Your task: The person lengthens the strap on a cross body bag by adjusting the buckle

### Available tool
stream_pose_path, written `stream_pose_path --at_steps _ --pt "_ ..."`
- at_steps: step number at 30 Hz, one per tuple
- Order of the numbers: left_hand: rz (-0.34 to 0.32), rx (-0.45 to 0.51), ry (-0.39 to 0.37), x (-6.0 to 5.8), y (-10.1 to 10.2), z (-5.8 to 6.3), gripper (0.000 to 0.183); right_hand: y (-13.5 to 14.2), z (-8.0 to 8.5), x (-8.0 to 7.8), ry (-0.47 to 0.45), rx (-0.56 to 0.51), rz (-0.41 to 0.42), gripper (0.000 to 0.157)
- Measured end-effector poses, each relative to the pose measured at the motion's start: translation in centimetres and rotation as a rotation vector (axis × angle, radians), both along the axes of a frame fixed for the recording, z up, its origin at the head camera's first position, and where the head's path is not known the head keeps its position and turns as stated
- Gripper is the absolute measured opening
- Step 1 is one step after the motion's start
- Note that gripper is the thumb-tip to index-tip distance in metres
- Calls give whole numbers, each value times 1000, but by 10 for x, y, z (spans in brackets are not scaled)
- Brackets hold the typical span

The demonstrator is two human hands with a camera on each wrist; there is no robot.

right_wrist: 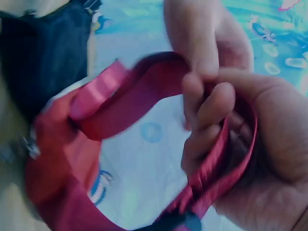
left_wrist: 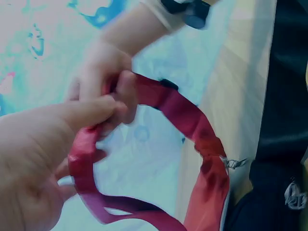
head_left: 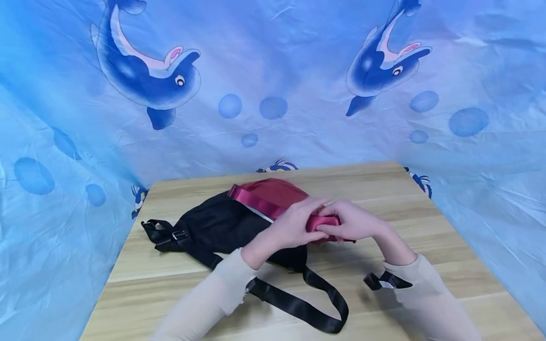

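Both hands are together over the right side of a red bag (head_left: pixel 277 189), working on its glossy red strap (head_left: pixel 323 221). My right hand (head_left: pixel 354 220) grips the strap, its fingers curled around a folded length of it in the right wrist view. From the other side my left hand (head_left: pixel 294 225) pinches the same strap, its thumb meeting the right fingers. The strap bends into a wide loop (left_wrist: pixel 84 168) in the left wrist view, with a dark slider (left_wrist: pixel 168 84) on it. Against the red bag lies a black bag (head_left: pixel 226 227), partly hidden by the left forearm.
A long black strap (head_left: pixel 298 305) curls over the wooden table (head_left: pixel 384 189) toward the front. Another black strap with a buckle (head_left: pixel 179 235) lies at the left. Behind the table hangs a blue dolphin-print sheet (head_left: pixel 298 57). A black band (head_left: pixel 394 280) sits at the right cuff.
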State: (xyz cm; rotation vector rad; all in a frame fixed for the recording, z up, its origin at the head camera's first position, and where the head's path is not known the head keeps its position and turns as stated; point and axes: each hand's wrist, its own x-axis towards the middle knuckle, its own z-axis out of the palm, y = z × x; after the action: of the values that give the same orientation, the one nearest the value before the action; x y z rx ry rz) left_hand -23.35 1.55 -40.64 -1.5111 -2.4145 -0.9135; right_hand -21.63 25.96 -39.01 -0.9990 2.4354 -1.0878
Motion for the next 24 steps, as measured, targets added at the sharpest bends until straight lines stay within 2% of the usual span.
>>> stream_pose_path --at_steps 3,6,10,13,16,19,22,24 --pt "41 53 -25 2 5 2 55 3 -2 -4 13 -46 11 13" --pt "59 48 -21 -2 -4 5 47 20 -10 -9 -4 -133 58 7" --pt "119 51 -34 -8 -23 7 44 39 -21 -9 -4 -240 98 21" --pt "201 17 -54 -11 -37 7 41 41 -26 -6 36 -300 17 37" --pt "245 -74 -69 -13 -46 6 42 33 -29 -4 95 -341 -77 45" --pt "229 -108 -78 -10 -44 4 56 20 -29 -1 131 -372 -118 47" --pt "182 -23 -60 -5 -35 2 64 9 -30 1 123 -416 -102 46" --pt "152 57 -37 -3 -29 1 56 3 -29 1 118 -448 -81 50"
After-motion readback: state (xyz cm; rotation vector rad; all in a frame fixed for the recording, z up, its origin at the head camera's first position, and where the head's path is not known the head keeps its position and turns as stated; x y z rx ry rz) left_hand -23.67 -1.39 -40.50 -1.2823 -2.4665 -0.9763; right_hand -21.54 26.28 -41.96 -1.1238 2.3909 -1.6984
